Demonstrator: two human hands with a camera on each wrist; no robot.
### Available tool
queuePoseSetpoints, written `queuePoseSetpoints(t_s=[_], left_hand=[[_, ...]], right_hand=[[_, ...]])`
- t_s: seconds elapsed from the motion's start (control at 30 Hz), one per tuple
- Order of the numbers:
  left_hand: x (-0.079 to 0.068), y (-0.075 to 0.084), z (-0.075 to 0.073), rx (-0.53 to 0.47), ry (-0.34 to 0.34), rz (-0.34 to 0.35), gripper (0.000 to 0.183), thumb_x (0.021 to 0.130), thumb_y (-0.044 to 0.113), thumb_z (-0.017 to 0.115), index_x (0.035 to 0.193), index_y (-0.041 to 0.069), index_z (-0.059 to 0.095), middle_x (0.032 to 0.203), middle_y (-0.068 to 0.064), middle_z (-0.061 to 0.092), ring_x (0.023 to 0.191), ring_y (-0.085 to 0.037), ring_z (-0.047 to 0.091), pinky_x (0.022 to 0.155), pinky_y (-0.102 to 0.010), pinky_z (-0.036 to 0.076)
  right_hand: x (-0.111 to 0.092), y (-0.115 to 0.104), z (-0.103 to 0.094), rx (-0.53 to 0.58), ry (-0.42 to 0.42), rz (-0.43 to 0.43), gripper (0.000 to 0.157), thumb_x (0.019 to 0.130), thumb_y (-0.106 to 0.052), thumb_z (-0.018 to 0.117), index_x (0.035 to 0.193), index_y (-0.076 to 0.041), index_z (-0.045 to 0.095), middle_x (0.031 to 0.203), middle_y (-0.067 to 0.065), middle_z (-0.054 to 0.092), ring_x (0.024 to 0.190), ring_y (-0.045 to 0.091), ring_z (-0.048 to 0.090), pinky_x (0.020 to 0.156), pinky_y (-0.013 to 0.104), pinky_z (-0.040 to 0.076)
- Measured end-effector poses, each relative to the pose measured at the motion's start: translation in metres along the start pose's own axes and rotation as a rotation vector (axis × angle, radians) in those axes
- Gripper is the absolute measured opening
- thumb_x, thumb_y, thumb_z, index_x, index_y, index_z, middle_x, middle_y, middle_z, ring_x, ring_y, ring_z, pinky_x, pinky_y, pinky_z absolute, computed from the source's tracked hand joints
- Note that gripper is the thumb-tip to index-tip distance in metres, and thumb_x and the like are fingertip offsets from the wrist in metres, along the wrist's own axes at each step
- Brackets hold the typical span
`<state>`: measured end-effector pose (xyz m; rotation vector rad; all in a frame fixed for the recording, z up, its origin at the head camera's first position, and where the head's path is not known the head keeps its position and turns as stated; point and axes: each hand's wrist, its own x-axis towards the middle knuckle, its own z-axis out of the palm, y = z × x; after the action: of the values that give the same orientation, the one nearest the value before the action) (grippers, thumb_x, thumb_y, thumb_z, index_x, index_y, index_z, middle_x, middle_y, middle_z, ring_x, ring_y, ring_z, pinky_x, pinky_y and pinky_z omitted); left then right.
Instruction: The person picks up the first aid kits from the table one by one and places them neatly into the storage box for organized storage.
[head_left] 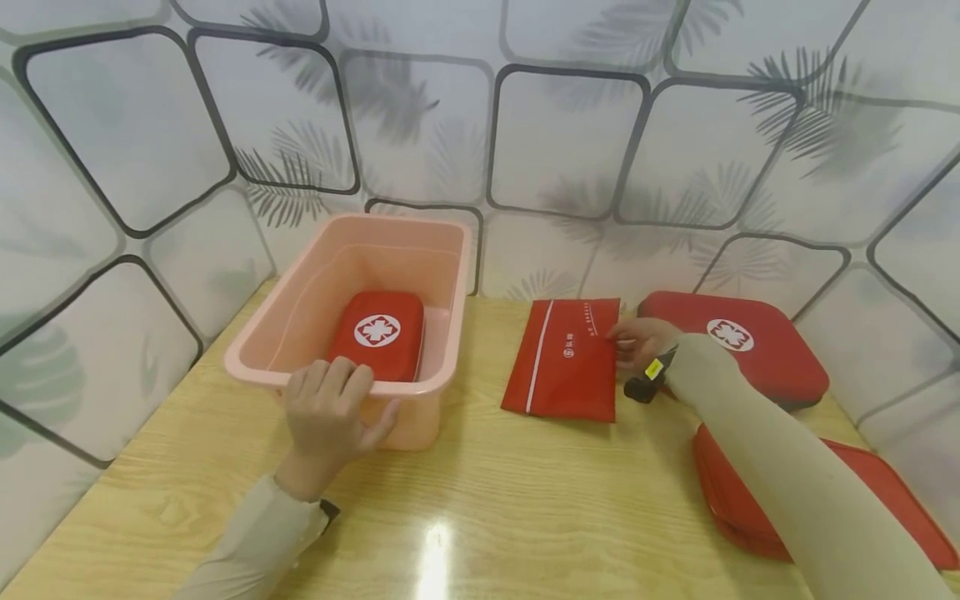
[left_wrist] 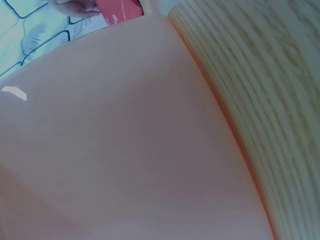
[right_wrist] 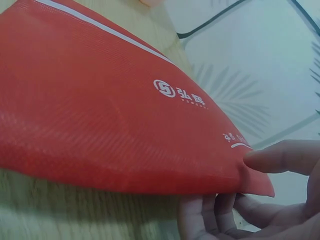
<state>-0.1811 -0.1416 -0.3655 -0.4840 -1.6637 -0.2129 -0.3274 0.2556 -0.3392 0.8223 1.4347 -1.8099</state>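
My left hand (head_left: pixel 327 410) grips the near rim of a pink plastic basin (head_left: pixel 258 333), its fingers hooked over the edge and the thumb outside. Inside the basin lies a red first-aid case (head_left: pixel 405 333) with a white cross emblem. In the left wrist view the pink basin wall (left_wrist: pixel 135 130) fills most of the picture. My right hand (head_left: pixel 641 340) pinches the right edge of a flat red pouch (head_left: pixel 573 367) with a white stripe and white lettering. The right wrist view shows the thumb on top of the pouch (right_wrist: pixel 110 100) and fingers (right_wrist: pixel 195 215) beneath its edge.
A larger red first-aid case (head_left: pixel 772 333) stands at the back right, just beyond my right hand. Nearer, another red case (head_left: pixel 885 483) lies partly under my right forearm. A patterned wall covering (head_left: pixel 562 142) closes off the back and sides of the wooden table (head_left: pixel 480 492).
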Motion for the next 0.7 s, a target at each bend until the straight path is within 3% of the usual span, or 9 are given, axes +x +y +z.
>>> queuePoseSetpoints(t_s=[0.17, 0.4, 0.5, 0.57, 0.63, 0.7], left_hand=[[0.0, 0.0, 0.0, 0.003, -0.005, 0.003, 0.054, 0.09, 0.05, 0.038, 0.064, 0.004, 0.046, 0.057, -0.011, 0.046, 0.05, -0.029, 0.039, 0.048, -0.037, 0.027], [0.0, 0.0, 0.0, 0.001, -0.001, 0.004, 0.054, 0.09, 0.049, 0.037, 0.064, 0.004, 0.046, 0.057, -0.01, 0.045, 0.049, -0.028, 0.039, 0.047, -0.037, 0.027], [0.0, 0.001, 0.0, 0.001, 0.001, 0.005, 0.054, 0.09, 0.049, 0.037, 0.063, 0.004, 0.046, 0.057, -0.01, 0.045, 0.049, -0.028, 0.039, 0.047, -0.037, 0.027], [0.001, 0.001, 0.0, 0.001, 0.004, 0.006, 0.054, 0.09, 0.049, 0.037, 0.063, 0.004, 0.046, 0.057, -0.01, 0.045, 0.049, -0.029, 0.039, 0.047, -0.037, 0.027], [0.001, 0.001, -0.001, 0.004, 0.006, 0.006, 0.054, 0.09, 0.05, 0.037, 0.063, 0.004, 0.045, 0.056, -0.011, 0.045, 0.049, -0.029, 0.038, 0.047, -0.037, 0.027], [0.001, 0.001, -0.001, 0.005, 0.007, 0.005, 0.054, 0.09, 0.049, 0.037, 0.063, 0.004, 0.045, 0.056, -0.011, 0.044, 0.049, -0.029, 0.038, 0.047, -0.038, 0.027]], right_hand=[[0.004, -0.002, 0.0, 0.028, -0.022, 0.089, 0.052, 0.094, -0.014, 0.045, 0.14, -0.017, 0.023, 0.11, 0.003, 0.044, 0.102, 0.015, 0.046, 0.087, 0.022, 0.049], [0.007, 0.0, 0.006, -0.025, -0.056, 0.074, 0.06, 0.094, -0.014, 0.045, 0.145, -0.016, 0.015, 0.113, 0.003, 0.041, 0.105, 0.013, 0.043, 0.082, 0.018, 0.049], [0.008, 0.002, 0.009, -0.046, -0.089, 0.035, 0.066, 0.094, -0.013, 0.044, 0.149, -0.016, 0.007, 0.134, 0.002, 0.036, 0.12, 0.011, 0.038, 0.094, 0.019, 0.045], [0.01, 0.002, 0.01, -0.037, -0.104, 0.005, 0.07, 0.094, -0.012, 0.043, 0.15, -0.016, 0.002, 0.149, 0.001, 0.024, 0.131, 0.012, 0.03, 0.105, 0.022, 0.038], [0.011, 0.002, 0.011, -0.034, -0.131, -0.017, 0.071, 0.095, -0.011, 0.042, 0.15, -0.017, -0.002, 0.155, 0.0, 0.012, 0.138, 0.013, 0.021, 0.113, 0.025, 0.028], [0.012, 0.003, 0.012, -0.04, -0.15, -0.036, 0.071, 0.095, -0.01, 0.041, 0.15, -0.018, -0.004, 0.156, 0.0, 0.01, 0.14, 0.015, 0.018, 0.115, 0.026, 0.023]])
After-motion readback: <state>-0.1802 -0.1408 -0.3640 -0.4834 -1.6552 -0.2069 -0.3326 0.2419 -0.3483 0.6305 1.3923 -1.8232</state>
